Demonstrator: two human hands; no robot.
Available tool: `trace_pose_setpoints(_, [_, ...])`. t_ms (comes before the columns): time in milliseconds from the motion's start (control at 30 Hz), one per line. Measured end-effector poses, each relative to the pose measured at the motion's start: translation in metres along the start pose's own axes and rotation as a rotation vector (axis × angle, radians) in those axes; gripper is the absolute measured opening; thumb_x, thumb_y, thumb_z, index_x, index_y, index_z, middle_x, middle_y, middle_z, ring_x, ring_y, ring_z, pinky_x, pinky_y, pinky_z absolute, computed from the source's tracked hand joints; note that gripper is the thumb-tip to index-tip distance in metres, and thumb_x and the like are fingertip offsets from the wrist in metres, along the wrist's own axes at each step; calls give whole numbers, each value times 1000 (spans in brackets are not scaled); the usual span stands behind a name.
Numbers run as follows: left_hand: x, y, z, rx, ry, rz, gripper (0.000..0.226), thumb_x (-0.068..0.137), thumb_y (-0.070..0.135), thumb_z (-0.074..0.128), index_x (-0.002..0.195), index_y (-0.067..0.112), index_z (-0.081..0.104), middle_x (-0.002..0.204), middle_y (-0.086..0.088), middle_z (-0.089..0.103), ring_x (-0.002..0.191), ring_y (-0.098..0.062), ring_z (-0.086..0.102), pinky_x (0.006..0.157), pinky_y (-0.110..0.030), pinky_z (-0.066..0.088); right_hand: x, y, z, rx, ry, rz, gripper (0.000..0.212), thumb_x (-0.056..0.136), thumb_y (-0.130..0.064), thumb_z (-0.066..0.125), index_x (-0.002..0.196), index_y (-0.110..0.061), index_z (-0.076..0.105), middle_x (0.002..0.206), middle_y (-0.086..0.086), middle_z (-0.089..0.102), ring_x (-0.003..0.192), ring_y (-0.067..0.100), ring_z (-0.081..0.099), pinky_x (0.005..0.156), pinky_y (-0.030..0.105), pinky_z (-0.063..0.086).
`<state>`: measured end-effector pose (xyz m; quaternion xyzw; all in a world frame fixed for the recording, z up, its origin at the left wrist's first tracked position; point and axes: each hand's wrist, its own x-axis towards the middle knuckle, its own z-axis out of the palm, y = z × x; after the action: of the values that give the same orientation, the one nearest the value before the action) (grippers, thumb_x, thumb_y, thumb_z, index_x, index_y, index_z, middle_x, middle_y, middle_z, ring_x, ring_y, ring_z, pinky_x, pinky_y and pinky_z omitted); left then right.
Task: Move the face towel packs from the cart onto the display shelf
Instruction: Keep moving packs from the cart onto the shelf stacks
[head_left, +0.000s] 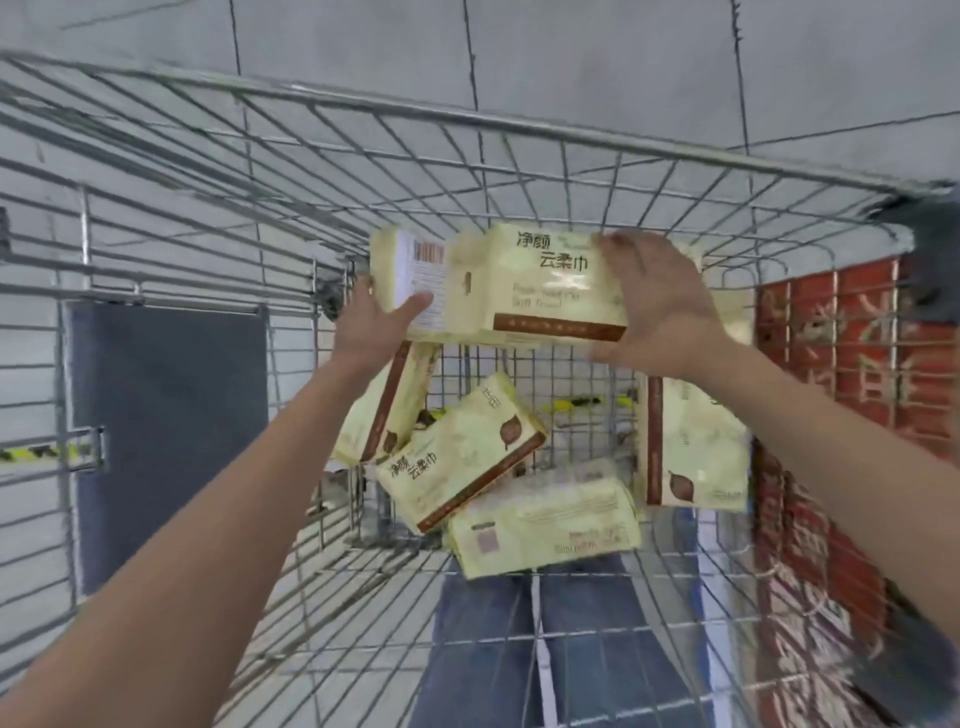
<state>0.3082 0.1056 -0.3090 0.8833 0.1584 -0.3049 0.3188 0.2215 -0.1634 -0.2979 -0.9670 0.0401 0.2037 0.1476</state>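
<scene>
Head view is showing two bare arms reaching out over a silver wire-mesh shopping cart (519, 124). The left hand (374, 322) is gripping a pale yellow, rectangular, plastic-wrapped face towel pack (415, 270) turned barcode side out. Its thumb is lying across the label, and its other fingers are hiding behind the pack. The right hand (660, 301) is holding a second pack (540, 291), pale yellow with dark lettering and a brown band. Its fingers are curling over the top edge and the thumb is tucking under the bottom edge. Both held packs are touching side by side and hanging in the air above the basket, near the cart's far wall.

Four more pale yellow packs are lying down in the basket. A leaning pack (379, 415) is resting just below the left hand, against the left mesh. A tilted pack (457, 457) is sitting beside it, touching it, with its brown band facing down to the right. A flat pack (545, 525) is lying nearest the person, its near end under the tilted one. An upright pack (691, 441) is standing against the right mesh, under the right forearm.

Blue denim legs (545, 634) are showing through the cart's near mesh. A red signboard with pale characters (841, 364) is standing beyond the right wall, and a dark grey rectangular panel (166, 426) beyond the left wall.
</scene>
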Motion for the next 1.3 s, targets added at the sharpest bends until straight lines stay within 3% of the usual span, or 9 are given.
trace_pose_setpoints(300, [4,-8,6,-307,-17,-57,83,73,45,77,138,11,37,130,-4,57,116,-23,57,99,-43,48,20,4,3,21,-80,-14,123,46,-58,82,145,-21,18,128,12,45,115,29,42,103,41,29])
trace_pose_setpoints(400, [-5,-7,4,-358,19,-81,74,75,38,78,133,11,42,121,-3,60,109,-23,61,94,-42,51,12,3,-1,87,-91,2,119,46,-55,82,143,-23,21,129,9,43,118,27,39,104,40,27])
trace_pose_setpoints(533, [-34,-11,-11,-430,63,-146,67,75,38,77,128,16,43,116,-2,62,96,-17,64,72,-30,54,-16,-1,-10,196,-148,49,119,47,-54,82,144,-22,21,137,7,41,125,26,36,105,42,26])
trace_pose_setpoints(633, [-65,-19,-29,-457,98,-175,71,75,36,77,132,14,41,119,-3,60,102,-22,62,77,-34,53,-45,-9,-25,308,-130,69,120,47,-52,84,145,-17,23,136,9,45,122,25,39,102,42,32])
trace_pose_setpoints(767, [-114,-32,-58,-569,174,-239,70,78,31,75,135,7,41,126,-9,57,101,-23,62,73,-33,53,-86,-22,-49,423,-25,74,113,43,-52,85,138,-17,33,127,6,50,108,19,42,91,38,35])
trace_pose_setpoints(900, [-161,-45,-81,-669,177,-223,47,82,23,72,122,8,52,107,-9,67,82,-17,66,63,-28,53,-126,-36,-67,381,66,88,121,41,-61,79,142,-20,25,129,5,47,115,21,42,100,44,35])
trace_pose_setpoints(1000, [-189,-51,-93,-740,163,-210,48,83,22,70,125,7,53,106,-11,67,86,-23,67,69,-33,55,-153,-47,-80,431,161,130,117,37,-70,69,137,-26,28,125,1,48,113,21,44,99,47,38])
trace_pose_setpoints(1167, [-217,-56,-109,-847,73,-117,39,82,27,69,116,12,57,101,-6,70,84,-20,68,56,-28,58,-201,-68,-95,479,375,215,111,37,-68,71,132,-29,30,113,-12,40,104,7,37,93,36,35])
trace_pose_setpoints(1300, [-229,-56,-124,-880,-57,-38,47,82,33,69,123,13,57,112,-5,68,102,-24,64,70,-35,54,-246,-92,-99,519,559,296,113,40,-56,82,136,-28,29,120,-7,44,109,9,38,95,36,35])
